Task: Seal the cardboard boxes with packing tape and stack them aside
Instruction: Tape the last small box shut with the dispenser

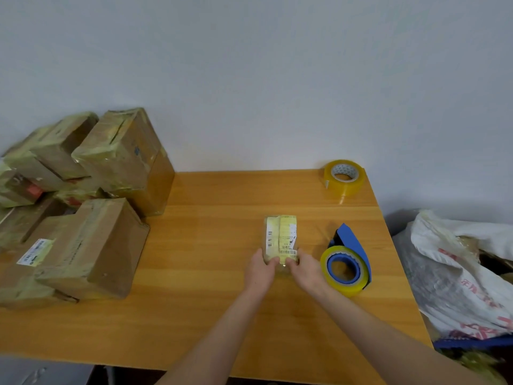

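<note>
Wooden desk (211,301) against a pale wall: the small taped box (281,234) lies mid-desk, its near end pinched by the curled fingers (273,260) of the left hand (259,270) and right hand (308,270). Uneven pressing could crease the tape or stick it to skin. The tape dispenser (347,262) sits just beside the right wrist and is easily knocked. The stacked boxes (91,245) at left look tilted.

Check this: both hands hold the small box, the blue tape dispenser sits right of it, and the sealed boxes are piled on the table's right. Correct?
No: the head view shows the sealed boxes piled on the left of the table. The left hand and right hand hold the small box.
</note>
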`<act>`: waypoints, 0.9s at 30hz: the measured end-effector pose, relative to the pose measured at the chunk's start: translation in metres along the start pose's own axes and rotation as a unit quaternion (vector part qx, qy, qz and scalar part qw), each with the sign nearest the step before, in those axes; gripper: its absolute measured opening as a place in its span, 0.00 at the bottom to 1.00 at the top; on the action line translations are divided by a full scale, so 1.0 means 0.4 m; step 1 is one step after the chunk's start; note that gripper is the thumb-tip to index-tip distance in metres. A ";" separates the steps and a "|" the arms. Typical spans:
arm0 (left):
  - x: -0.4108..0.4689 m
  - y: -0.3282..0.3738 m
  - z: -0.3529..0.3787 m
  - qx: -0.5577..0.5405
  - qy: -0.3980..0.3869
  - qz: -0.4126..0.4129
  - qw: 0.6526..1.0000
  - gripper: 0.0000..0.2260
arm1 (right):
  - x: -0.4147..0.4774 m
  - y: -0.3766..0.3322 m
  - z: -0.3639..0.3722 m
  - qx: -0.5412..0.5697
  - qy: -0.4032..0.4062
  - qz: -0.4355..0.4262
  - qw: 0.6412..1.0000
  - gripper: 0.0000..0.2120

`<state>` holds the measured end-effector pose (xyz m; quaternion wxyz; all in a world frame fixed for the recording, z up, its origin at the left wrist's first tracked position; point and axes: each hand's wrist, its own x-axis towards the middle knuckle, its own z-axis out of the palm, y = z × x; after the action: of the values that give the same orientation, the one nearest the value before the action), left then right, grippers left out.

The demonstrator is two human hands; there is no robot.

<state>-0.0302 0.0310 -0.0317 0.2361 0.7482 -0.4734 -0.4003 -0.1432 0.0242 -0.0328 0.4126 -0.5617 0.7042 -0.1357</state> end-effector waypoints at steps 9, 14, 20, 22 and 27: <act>0.007 -0.019 0.005 -0.003 -0.012 0.046 0.999 0.11 | 0.008 0.030 -0.038 0.017 0.000 -0.015 1.000 0.13; 0.010 -0.033 -0.015 0.000 -0.003 0.059 0.998 0.17 | 0.014 0.042 -0.074 -0.020 -0.014 -0.015 1.000 0.18; -0.005 -0.032 -0.030 -0.064 -0.010 0.048 0.997 0.11 | 0.010 0.054 -0.075 0.046 -0.005 -0.023 0.999 0.17; -0.008 -0.034 -0.036 -0.098 -0.020 0.037 0.994 0.12 | 0.007 0.054 -0.071 0.084 -0.005 -0.014 0.996 0.18; -0.013 -0.041 -0.045 -0.112 -0.036 0.042 0.992 0.14 | -0.001 0.054 -0.075 0.154 -0.031 -0.001 0.988 0.21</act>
<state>-0.0081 0.0422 -0.0315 0.3183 0.6813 -0.4649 -0.4673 -0.1798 0.0236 -0.0279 0.5153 -0.4960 0.6615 -0.2256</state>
